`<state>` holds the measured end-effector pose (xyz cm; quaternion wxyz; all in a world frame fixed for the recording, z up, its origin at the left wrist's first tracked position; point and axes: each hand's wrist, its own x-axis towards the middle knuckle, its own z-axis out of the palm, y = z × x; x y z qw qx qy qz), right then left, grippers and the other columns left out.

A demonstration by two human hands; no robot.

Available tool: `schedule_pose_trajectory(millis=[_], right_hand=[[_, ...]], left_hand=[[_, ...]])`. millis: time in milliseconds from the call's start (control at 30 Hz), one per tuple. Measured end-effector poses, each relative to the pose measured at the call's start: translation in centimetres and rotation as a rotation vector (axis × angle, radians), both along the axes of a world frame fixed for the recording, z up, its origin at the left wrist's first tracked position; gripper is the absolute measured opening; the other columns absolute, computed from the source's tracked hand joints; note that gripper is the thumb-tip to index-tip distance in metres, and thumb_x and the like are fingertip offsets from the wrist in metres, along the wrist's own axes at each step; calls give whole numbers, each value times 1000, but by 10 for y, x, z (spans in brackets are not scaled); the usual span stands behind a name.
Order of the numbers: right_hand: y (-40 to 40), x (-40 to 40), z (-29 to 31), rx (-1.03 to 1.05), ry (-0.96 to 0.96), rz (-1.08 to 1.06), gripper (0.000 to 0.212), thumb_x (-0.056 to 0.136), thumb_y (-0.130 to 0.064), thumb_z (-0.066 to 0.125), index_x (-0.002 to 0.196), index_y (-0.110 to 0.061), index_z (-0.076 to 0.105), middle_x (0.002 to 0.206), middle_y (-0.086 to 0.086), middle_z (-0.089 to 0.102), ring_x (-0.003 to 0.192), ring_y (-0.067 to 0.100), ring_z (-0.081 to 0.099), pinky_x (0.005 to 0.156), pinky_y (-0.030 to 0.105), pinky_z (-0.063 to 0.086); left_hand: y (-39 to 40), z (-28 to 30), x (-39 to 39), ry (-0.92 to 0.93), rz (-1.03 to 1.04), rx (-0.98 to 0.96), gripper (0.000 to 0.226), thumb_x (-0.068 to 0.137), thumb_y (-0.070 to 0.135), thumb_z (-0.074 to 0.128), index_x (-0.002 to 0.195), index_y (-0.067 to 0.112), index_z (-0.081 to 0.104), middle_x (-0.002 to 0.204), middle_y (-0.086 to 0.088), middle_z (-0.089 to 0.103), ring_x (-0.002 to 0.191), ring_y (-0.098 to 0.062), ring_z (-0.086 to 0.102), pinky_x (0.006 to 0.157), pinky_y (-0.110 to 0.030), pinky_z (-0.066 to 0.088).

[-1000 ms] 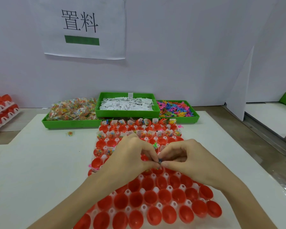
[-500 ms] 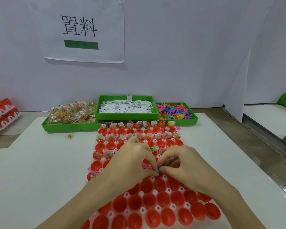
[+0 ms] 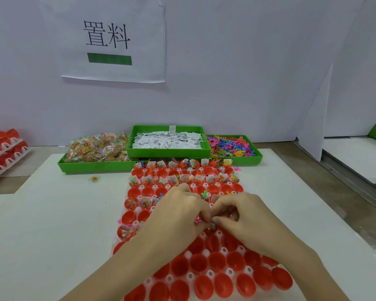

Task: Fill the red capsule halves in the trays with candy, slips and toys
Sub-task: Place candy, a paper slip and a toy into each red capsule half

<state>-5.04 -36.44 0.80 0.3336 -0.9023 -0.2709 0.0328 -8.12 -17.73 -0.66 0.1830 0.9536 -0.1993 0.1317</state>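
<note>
Red halves [image 3: 199,262] near the wrists sit empty, and both hands, left [image 3: 178,216] and right [image 3: 243,218], pinch one tiny item [image 3: 212,225] that may slip into a wrong cup.

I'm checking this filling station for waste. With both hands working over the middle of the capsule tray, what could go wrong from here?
1. The left hand and right hand pinch something tiny together; it could slip into an already filled capsule half.
2. Both forearms hang low over the empty capsule halves in the near rows and might knock them out of place.
3. One candy packet already lies loose on the table, so more spills seem possible.
</note>
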Motion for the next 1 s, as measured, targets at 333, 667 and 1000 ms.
schedule_pose_trajectory(millis=[333, 667, 1000], right_hand=[[0, 0, -1, 11, 24, 35, 18, 83, -13, 80, 83, -31, 76, 76, -29, 67, 72, -2, 61, 63, 8, 42], [-2, 0, -1, 29, 59, 41, 24, 85, -8, 79, 92, -31, 77, 76, -14, 71, 70, -2, 62, 64, 9, 45], [-5, 4, 3, 118, -34, -74, 19, 95, -24, 69, 89, -40, 77, 83, -24, 71, 68, 7, 62, 66, 16, 49]], left_hand=[[-1, -4, 0, -35, 26, 41, 7, 86, 38, 79, 91, 33, 81, 93, 16, 71, 92, -12, 44, 91, -31, 42], [17, 17, -1, 119, -91, -36, 16, 97, 40, 67, 104, 37, 81, 97, 23, 76, 98, -6, 55, 95, -18, 38], [85, 50, 22, 91, 155, -460, 13, 94, 39, 69, 96, 33, 81, 88, 19, 77, 76, 6, 67, 66, -11, 49]])
